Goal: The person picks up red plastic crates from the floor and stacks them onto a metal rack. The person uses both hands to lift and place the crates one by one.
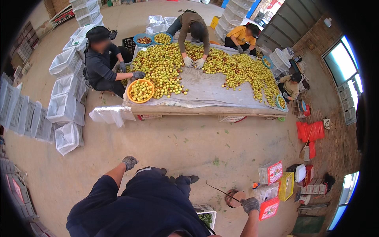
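Observation:
My left hand (pixel 129 163), in a grey glove, hangs over the concrete floor beside my body, its fingers curled; no object shows in it. My right hand (pixel 250 205), also gloved, is closed around one end of a thin dark rod (pixel 222 191) with a bent tip. The rod passes over a round stump-like block (pixel 235 198) on the floor. By my right side stands a white crate (pixel 213 217) with green leaves in it. Farther off is a large cloth-covered table (pixel 204 94) spread with green and reddish round fruit (pixel 165 71); an orange basket (pixel 140 91) of fruit sits at its near left corner.
Several people in gloves work around the table, one (pixel 102 59) at its left end. Plastic-lined crates (pixel 66 111) are stacked at the left. Red-sided crates (pixel 269 209) and a yellow crate (pixel 286 186) stand on the floor at right, near a brick wall (pixel 334 142).

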The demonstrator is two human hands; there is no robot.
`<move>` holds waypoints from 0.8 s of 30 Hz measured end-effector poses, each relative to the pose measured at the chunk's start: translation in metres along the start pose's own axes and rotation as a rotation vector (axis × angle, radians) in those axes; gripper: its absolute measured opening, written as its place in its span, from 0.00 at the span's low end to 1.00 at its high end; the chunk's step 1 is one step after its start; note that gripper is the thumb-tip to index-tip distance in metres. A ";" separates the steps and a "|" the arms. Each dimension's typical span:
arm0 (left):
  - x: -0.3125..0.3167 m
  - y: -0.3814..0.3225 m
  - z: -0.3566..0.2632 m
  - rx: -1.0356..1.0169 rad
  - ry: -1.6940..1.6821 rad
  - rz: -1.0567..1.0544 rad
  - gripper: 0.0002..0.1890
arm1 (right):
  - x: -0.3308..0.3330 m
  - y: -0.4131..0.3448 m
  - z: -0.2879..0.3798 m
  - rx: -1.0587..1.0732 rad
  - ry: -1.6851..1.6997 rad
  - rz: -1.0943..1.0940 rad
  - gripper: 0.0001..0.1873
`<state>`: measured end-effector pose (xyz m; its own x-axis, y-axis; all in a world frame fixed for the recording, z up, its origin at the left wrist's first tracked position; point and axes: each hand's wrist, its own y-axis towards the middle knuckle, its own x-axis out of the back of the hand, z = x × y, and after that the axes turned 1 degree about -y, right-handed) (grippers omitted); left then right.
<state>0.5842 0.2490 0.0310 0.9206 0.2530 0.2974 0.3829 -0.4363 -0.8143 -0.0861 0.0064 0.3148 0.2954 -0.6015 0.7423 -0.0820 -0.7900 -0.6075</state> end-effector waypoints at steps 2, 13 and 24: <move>-0.002 -0.003 -0.006 0.010 -0.037 0.013 0.11 | -0.002 0.004 -0.008 -0.015 0.029 0.025 0.27; -0.005 0.021 -0.004 -0.028 0.190 0.020 0.22 | -0.004 0.007 -0.010 -0.118 0.154 0.116 0.29; -0.007 0.024 -0.017 -0.047 0.198 0.061 0.22 | 0.014 -0.007 0.000 -0.146 0.167 0.126 0.27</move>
<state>0.5879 0.2219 0.0184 0.9374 0.0521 0.3444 0.3249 -0.4869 -0.8107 -0.0817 0.0037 0.3298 0.1140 -0.6982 0.7068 -0.2487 -0.7088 -0.6601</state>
